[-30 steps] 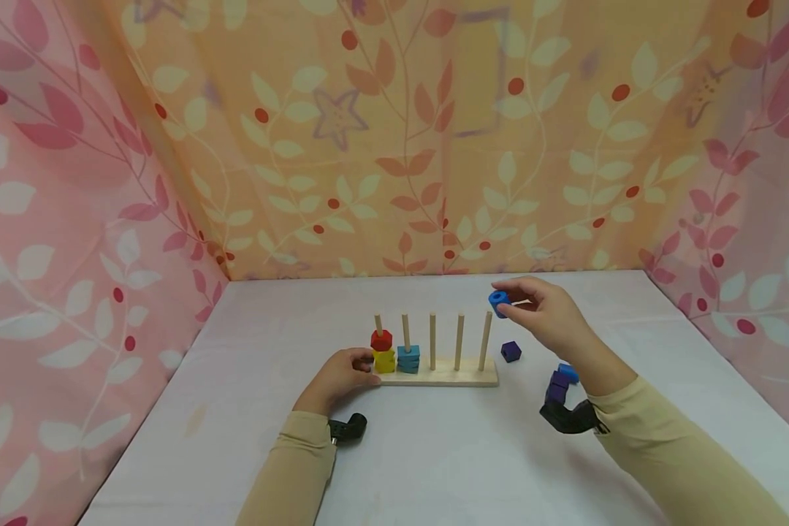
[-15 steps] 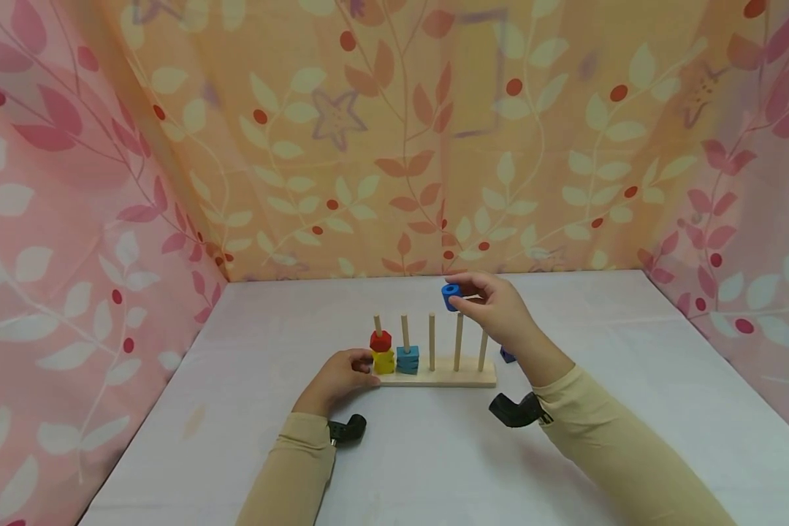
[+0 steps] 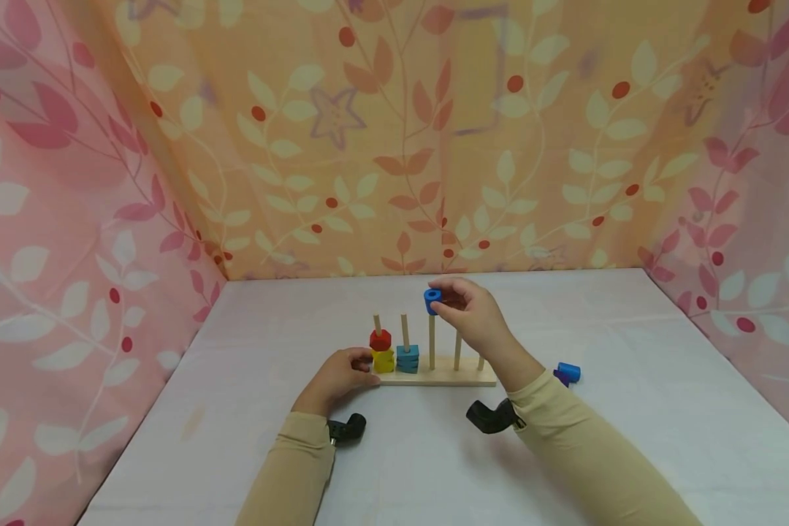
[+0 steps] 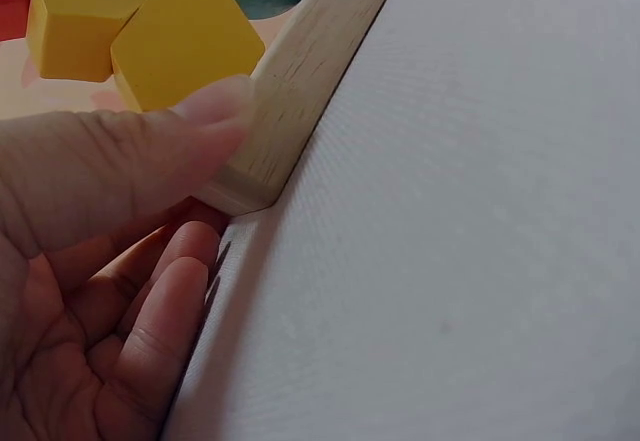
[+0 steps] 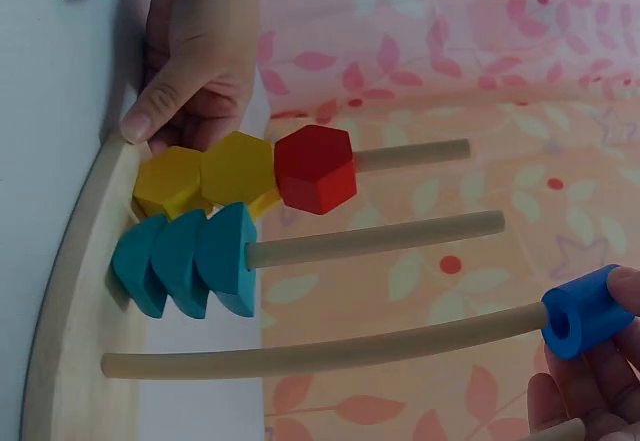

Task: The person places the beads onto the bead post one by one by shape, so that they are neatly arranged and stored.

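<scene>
My left hand (image 3: pixel 340 371) grips the left end of a wooden stacking rack's base (image 3: pixel 460 378), thumb (image 4: pixel 215 111) on the corner and fingers around the end. On the first peg, a red hexagonal bead (image 3: pixel 380 340) sits above yellow hexagonal beads (image 4: pixel 190 49). The second peg carries several teal half-round beads (image 5: pixel 228 261). My right hand (image 3: pixel 475 314) pinches a blue bead (image 5: pixel 580 311) between thumb and fingers, its hole right at the tip of the third peg (image 5: pixel 330 353). The fourth and fifth pegs are bare and partly hidden behind the right hand.
Another blue bead (image 3: pixel 570 371) and a purple bead (image 3: pixel 561 378) lie on the white tabletop right of the rack, partly covered by the right forearm. Flowered cloth (image 3: pixel 408 146) hangs behind the table and on both sides.
My right hand has carried the blue bead left from beyond the fifth peg to the top of the third. The left hand and the rack stay where they were.
</scene>
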Motion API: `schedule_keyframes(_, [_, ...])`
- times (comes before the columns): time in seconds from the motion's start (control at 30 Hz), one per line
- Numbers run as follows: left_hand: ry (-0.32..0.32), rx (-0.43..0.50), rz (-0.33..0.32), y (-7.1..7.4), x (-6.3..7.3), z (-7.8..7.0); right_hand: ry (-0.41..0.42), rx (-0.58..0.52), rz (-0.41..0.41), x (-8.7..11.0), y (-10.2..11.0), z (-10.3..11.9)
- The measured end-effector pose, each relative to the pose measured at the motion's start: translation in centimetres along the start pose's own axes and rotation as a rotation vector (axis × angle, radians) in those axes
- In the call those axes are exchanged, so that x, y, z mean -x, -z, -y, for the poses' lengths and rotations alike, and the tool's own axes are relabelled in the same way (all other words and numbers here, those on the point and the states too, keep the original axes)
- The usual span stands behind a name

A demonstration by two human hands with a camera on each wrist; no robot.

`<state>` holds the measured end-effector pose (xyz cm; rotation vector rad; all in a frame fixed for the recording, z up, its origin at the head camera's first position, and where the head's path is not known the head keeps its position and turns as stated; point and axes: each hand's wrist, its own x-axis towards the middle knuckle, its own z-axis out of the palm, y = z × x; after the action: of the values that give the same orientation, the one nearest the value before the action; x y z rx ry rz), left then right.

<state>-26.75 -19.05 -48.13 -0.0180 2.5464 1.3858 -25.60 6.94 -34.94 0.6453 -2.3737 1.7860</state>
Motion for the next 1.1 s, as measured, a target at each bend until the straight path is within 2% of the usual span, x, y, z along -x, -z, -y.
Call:
schedule_keyframes(0.4, [-0.016, -0.001, 0.008, 0.0, -0.3, 0.2, -0.098, 0.042, -0.04, 0.4, -0.8, -1.3])
schedule_keyframes(0.7, [-0.012, -0.008, 0.005, -0.1, -0.4, 0.3, -0.131, 0.02, -0.088, 0.9, -1.6, -2.6])
schedule_keyframes(0.97, [-0.015, -0.026, -0.002, 0.0, -0.3, 0.2, -0.197, -0.009, -0.108, 1.3, -2.3, -4.4])
schedule_keyframes(1.1, [-0.011, -0.022, -0.002, 0.0, -0.2, 0.2, -0.224, 0.013, -0.131, 1.5, -2.6, -5.0])
